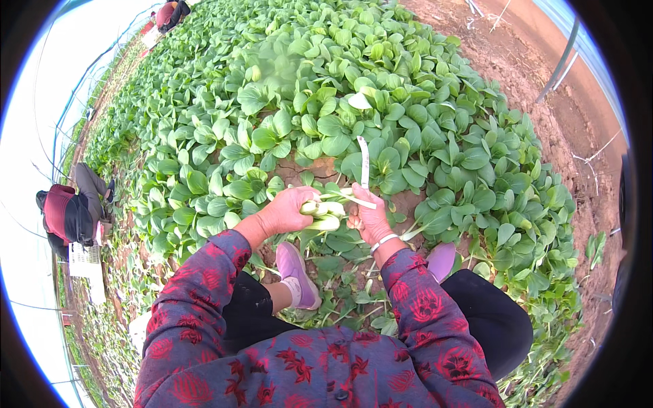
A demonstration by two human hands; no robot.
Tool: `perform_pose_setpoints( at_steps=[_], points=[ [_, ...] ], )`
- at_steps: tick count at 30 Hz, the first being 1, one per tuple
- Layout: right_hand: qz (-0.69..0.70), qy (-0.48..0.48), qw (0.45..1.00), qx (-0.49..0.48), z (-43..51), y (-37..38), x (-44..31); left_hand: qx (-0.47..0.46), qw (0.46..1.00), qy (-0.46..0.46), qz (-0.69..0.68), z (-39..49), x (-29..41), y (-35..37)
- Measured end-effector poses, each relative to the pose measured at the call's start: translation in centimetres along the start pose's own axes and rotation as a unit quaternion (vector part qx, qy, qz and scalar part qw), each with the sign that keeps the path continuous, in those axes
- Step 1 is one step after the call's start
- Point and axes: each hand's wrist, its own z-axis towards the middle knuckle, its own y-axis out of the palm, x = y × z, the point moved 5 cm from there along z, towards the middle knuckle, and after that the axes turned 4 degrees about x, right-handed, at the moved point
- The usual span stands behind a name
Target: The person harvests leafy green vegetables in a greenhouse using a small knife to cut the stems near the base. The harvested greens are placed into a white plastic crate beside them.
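My left hand (pixel 291 208) is closed around a bunch of leafy greens (pixel 324 213), probably bok choy, with the pale stem bases showing between my hands. My right hand (pixel 368 213) is at the bunch's right side, fingers curled on one end of a pale strip (pixel 361 200). A white tape-like strip (pixel 365 160) with marks on it stands up from the right hand's fingers. Whether the two strips are one piece I cannot tell. Below the hands, loose leaves and stems (pixel 357 301) lie on the soil between my shoes.
Dense leafy green plants (pixel 326 86) grow in front and to both sides. A co-worker (pixel 66 214) bends at the left beside a white plastic crate (pixel 84 260); another person (pixel 166 15) is at the far upper left. Bare soil (pixel 541 117) and a pole (pixel 560 61) lie right.
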Motion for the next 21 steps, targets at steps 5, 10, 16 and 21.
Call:
perform_pose_setpoints(
  at_steps=[5, 10, 16, 21],
  points=[
    [-0.210, -0.250, 0.942, 0.082, -1.6, -2.6, -3.0, 0.104, 0.990, 0.097, -0.023, -2.0, 2.8, 0.5],
    [-0.354, -0.268, 0.892, 0.087, -3.9, -5.9, -3.7, 0.028, 0.940, -0.054, -0.335, 0.2, 2.3, 2.7],
    [-0.029, -0.166, 0.982, 0.089, -1.5, -9.1, 0.5, -0.074, 0.881, -0.113, -0.453, 3.0, 1.8, 12.5],
    [-0.088, 0.028, 0.982, 0.162, -2.2, -15.6, 4.9, -0.208, 0.907, -0.258, -0.261, 5.2, -0.3, 16.5]
  ],
)
